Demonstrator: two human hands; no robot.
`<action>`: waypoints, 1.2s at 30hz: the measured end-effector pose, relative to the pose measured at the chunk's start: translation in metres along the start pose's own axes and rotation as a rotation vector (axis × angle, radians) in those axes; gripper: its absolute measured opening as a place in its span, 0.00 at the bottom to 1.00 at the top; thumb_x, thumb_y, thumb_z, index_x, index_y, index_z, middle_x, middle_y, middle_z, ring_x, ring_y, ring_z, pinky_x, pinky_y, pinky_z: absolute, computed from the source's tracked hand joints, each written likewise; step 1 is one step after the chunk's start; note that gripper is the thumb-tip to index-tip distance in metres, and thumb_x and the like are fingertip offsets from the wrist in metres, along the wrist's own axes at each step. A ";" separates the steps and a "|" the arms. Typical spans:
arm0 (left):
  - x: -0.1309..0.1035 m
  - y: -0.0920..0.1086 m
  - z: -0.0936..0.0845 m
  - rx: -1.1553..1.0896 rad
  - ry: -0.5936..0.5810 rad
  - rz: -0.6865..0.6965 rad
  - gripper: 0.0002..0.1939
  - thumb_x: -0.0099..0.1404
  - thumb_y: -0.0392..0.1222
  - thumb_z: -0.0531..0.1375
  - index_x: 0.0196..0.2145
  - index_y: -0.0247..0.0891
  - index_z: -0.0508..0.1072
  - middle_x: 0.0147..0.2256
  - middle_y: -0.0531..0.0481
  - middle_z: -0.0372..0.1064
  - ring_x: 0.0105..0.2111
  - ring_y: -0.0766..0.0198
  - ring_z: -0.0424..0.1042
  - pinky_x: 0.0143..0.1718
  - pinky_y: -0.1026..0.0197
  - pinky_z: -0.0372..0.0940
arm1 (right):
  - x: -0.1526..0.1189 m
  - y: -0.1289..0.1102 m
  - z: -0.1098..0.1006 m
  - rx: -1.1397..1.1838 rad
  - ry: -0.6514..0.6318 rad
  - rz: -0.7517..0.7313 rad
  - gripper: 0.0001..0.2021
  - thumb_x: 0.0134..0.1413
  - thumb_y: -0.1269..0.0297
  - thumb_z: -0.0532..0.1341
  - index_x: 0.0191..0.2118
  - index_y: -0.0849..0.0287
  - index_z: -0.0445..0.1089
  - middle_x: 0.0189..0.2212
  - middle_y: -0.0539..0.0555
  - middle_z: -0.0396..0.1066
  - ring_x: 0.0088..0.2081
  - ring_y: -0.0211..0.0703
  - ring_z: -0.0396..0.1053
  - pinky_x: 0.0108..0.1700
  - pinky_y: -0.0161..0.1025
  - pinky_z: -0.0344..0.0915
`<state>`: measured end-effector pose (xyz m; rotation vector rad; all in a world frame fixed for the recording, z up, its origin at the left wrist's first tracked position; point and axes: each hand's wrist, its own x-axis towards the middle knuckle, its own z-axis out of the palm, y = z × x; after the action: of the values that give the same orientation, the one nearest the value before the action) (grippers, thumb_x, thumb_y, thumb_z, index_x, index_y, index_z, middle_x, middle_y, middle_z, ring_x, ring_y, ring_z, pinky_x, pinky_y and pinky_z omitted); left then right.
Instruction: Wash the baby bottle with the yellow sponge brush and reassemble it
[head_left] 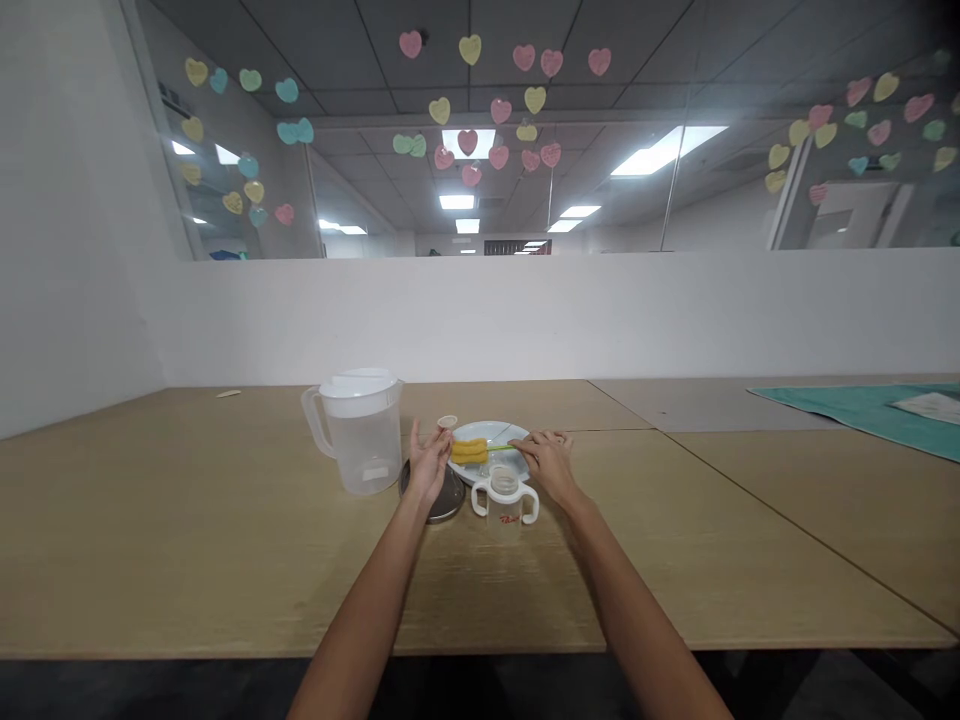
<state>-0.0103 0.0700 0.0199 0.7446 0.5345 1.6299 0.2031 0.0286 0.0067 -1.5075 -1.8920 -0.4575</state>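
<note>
A yellow sponge brush (469, 451) with a thin green handle (501, 447) lies level over a white plate (491, 429). My right hand (549, 462) is closed on the right end of the handle. At the left end of the sponge, my left hand (430, 462) touches or nearly touches it; its thumb is apart from the fingers. A small clear ring-like lid (448, 422) is just above the left fingertips. In front of the plate stands a clear cup with two white handles (505, 500). A dark round lid or dish (445, 498) lies partly behind my left hand.
A translucent lidded pitcher (365, 435) stands left of my left hand. Farther back on the wooden table (187, 540) lies a small flat pale piece (229, 394). A teal mat (870, 405) covers the back right. Behind the table rises a white wall (525, 320).
</note>
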 end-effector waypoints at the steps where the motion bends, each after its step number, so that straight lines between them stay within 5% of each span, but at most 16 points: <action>1: 0.000 0.001 0.000 0.003 0.003 -0.006 0.43 0.54 0.26 0.62 0.60 0.52 0.47 0.38 0.53 0.72 0.35 0.71 0.73 0.42 0.66 0.68 | 0.000 0.000 0.000 0.005 -0.002 0.007 0.15 0.59 0.66 0.52 0.46 0.43 0.71 0.35 0.52 0.72 0.40 0.43 0.61 0.47 0.44 0.41; 8: 0.007 0.016 0.000 -0.076 0.026 -0.008 0.24 0.58 0.28 0.60 0.49 0.48 0.63 0.39 0.52 0.71 0.41 0.70 0.71 0.40 0.67 0.67 | -0.001 0.000 -0.004 0.000 0.060 0.039 0.15 0.59 0.68 0.52 0.44 0.44 0.72 0.35 0.51 0.72 0.39 0.40 0.61 0.48 0.44 0.41; 12: 0.013 0.019 -0.001 0.069 0.007 0.121 0.14 0.57 0.34 0.61 0.41 0.40 0.67 0.39 0.49 0.71 0.39 0.70 0.71 0.36 0.69 0.66 | -0.002 0.003 -0.004 -0.043 0.173 0.082 0.14 0.58 0.68 0.52 0.42 0.46 0.73 0.34 0.51 0.71 0.38 0.41 0.59 0.48 0.44 0.40; 17: 0.013 0.009 -0.016 0.492 0.095 0.280 0.13 0.49 0.39 0.65 0.33 0.34 0.68 0.31 0.48 0.71 0.28 0.68 0.70 0.29 0.66 0.65 | -0.003 0.007 -0.001 -0.097 0.290 0.228 0.15 0.56 0.68 0.51 0.40 0.50 0.74 0.33 0.53 0.72 0.38 0.43 0.58 0.47 0.45 0.38; 24: 0.011 0.010 -0.037 0.828 0.168 0.355 0.04 0.47 0.31 0.61 0.23 0.37 0.69 0.22 0.51 0.68 0.24 0.66 0.68 0.31 0.64 0.62 | -0.006 0.010 -0.001 -0.108 0.334 0.400 0.14 0.51 0.68 0.52 0.33 0.54 0.76 0.30 0.55 0.73 0.36 0.44 0.59 0.46 0.47 0.40; 36: 0.000 0.006 -0.040 1.117 0.092 0.345 0.08 0.45 0.27 0.60 0.18 0.39 0.70 0.18 0.52 0.66 0.26 0.62 0.68 0.37 0.60 0.60 | -0.008 0.007 -0.012 -0.158 0.254 0.325 0.15 0.49 0.70 0.51 0.20 0.57 0.73 0.26 0.55 0.74 0.33 0.44 0.59 0.45 0.48 0.42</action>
<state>-0.0434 0.0716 -0.0040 1.6393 1.4933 1.6019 0.2143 0.0165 0.0089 -1.7312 -1.4130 -0.6244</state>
